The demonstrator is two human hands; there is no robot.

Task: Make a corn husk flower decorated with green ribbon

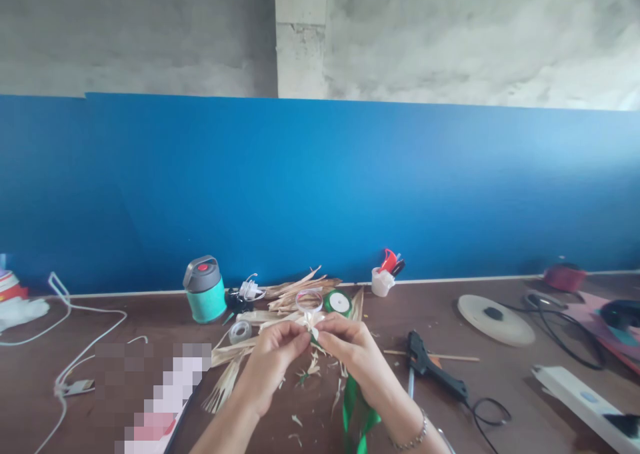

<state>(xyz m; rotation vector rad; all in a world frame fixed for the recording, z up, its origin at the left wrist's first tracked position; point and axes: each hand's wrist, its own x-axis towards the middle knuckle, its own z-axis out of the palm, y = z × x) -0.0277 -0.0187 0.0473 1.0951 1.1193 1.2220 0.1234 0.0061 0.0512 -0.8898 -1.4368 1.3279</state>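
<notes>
Pinching a cream-white, petal-like piece [311, 320] with bare left hand [273, 355] and bare right hand [356, 347], angled inward above brown tabletop [270, 434].

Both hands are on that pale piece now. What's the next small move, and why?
Probably pinch the pale piece a little tighter before reaching elsewhere: the left hand and right hand meet at it, its top sticks up above them, and the glue gun lies on the table, in neither hand.
</notes>
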